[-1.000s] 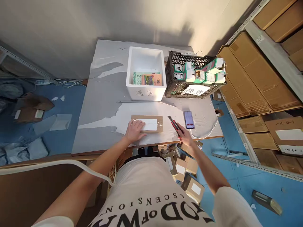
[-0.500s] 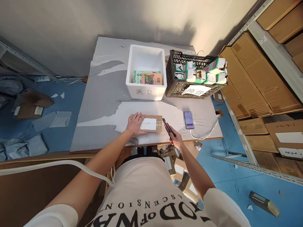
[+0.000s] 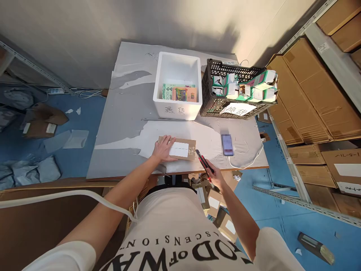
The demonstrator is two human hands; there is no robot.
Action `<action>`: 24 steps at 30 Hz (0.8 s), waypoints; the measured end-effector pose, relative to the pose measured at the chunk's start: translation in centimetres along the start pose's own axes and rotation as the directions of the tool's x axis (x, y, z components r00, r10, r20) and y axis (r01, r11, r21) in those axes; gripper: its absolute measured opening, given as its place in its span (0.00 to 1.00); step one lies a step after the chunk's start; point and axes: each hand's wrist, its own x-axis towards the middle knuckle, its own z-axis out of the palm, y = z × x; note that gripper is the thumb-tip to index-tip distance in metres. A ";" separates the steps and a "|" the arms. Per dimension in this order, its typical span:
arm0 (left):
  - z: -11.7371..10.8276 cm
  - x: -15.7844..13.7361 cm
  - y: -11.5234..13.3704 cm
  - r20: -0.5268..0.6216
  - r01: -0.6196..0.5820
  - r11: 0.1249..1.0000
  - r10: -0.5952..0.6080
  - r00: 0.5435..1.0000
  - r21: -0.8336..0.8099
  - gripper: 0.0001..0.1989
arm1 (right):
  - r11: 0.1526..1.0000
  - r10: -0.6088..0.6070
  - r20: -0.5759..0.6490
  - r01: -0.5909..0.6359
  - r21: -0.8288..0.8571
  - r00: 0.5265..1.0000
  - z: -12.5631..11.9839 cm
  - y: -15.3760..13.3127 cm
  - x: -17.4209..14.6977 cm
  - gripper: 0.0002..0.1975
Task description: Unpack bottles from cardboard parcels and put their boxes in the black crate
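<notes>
Pinning box (image 3: 191,150) flat to table (image 3: 115,124) with left hand (image 3: 164,149), palm down over the box's left end, with fingers slightly spread and reaching to the edge of the white label (image 3: 179,149). Keeping the box near the table's front edge, in front of white bin (image 3: 176,114), on a pale torn patch of covering. Gripping cutter (image 3: 202,160) in right hand (image 3: 214,175), with fingers curled round the red-and-black handle by the front edge. Pointing its tip at the box's right end, just beside it; cannot tell if touching. Holding the two hands well apart. Seeing phone (image 3: 227,145) right of cutter, plugged into white cable (image 3: 249,165). Seeing green and orange packs (image 3: 184,94) inside the bin, handwriting on its front. Seeing black crate (image 3: 208,107) just right of the bin, full of white-and-green cartons (image 3: 245,90), with paper sign (image 3: 237,108) on its front. Seeing more brown boxes (image 3: 307,90) on shelving at right.
</notes>
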 end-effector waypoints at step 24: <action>1.8 0.3 -6.3 -0.010 0.237 0.591 -0.383 0.924 -0.771 0.29 | 0.333 -0.096 -0.420 -0.368 -0.868 0.903 1.3 4.1 10.3 0.38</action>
